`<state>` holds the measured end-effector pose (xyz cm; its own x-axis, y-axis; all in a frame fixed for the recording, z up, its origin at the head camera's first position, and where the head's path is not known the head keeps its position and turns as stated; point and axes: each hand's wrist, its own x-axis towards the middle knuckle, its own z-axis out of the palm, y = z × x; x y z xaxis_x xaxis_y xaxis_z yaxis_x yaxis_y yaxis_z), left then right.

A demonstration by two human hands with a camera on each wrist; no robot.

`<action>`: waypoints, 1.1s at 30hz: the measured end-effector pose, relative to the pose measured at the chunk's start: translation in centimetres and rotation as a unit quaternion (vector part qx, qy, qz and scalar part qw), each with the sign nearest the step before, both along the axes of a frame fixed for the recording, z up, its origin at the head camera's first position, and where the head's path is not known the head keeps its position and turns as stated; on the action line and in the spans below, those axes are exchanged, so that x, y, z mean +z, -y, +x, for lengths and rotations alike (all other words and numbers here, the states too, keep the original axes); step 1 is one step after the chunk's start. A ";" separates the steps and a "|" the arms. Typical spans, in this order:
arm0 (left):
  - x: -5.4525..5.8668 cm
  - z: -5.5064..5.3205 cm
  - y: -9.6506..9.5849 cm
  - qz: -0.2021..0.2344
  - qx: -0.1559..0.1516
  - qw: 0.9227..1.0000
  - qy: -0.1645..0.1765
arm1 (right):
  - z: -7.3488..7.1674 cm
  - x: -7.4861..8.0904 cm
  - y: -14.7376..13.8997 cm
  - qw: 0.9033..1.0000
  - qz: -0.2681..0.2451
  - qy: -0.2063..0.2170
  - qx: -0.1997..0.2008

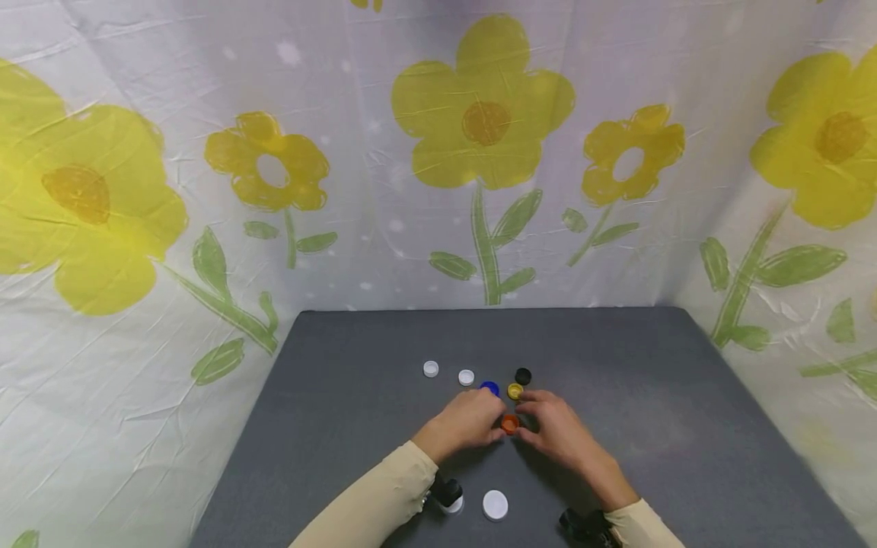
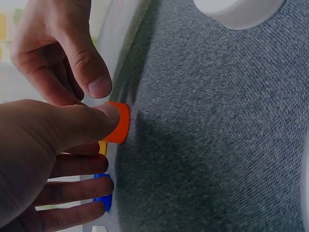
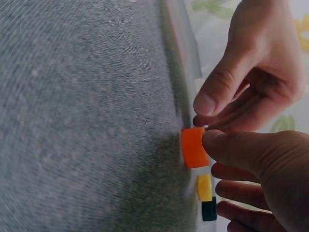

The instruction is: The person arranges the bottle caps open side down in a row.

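An orange bottle cap (image 1: 510, 425) lies on the dark grey table between the two hands. On its left is my left hand (image 1: 471, 417), thumb tip right at the cap's edge in the left wrist view, other fingers loosely extended. Across from it my right hand (image 1: 560, 430) has its thumb (image 3: 219, 143) overlapping the cap's side in the right wrist view, fingers spread and slightly bent. Just beyond the left knuckles sits a blue cap (image 1: 489, 388), partly hidden by that hand. A yellow cap (image 1: 515, 391) is close to the right fingertips, with a black cap (image 1: 524, 376) behind it.
Two small white caps, one farther left (image 1: 430, 369) and one nearer (image 1: 466, 377), lie beyond the left hand. Toward the front is a larger white lid (image 1: 495, 505); another white lid (image 1: 454, 505) is partly covered by the left wrist camera. A flowered curtain (image 1: 384, 228) surrounds the table.
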<state>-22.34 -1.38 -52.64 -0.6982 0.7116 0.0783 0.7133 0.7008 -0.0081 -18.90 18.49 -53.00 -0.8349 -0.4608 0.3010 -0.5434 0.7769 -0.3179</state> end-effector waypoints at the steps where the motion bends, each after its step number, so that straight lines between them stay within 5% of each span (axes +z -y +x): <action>1: -0.1 0.0 -0.1 0.002 0.000 1.000 0.000 | 0.0 -0.1 0.0 1.000 0.000 -0.001 0.000; 16: -0.6 0.2 -0.7 0.006 0.014 1.000 -0.022 | 0.1 -1.3 0.4 0.999 -0.010 -0.034 -0.001; 25: 0.1 0.3 -0.2 0.029 0.004 1.000 -0.011 | 0.3 -0.8 0.4 0.999 -0.032 -0.033 0.010; 33: 1.0 1.0 0.2 0.026 -0.002 0.999 -0.037 | 0.7 0.0 0.5 0.998 -0.039 -0.053 0.022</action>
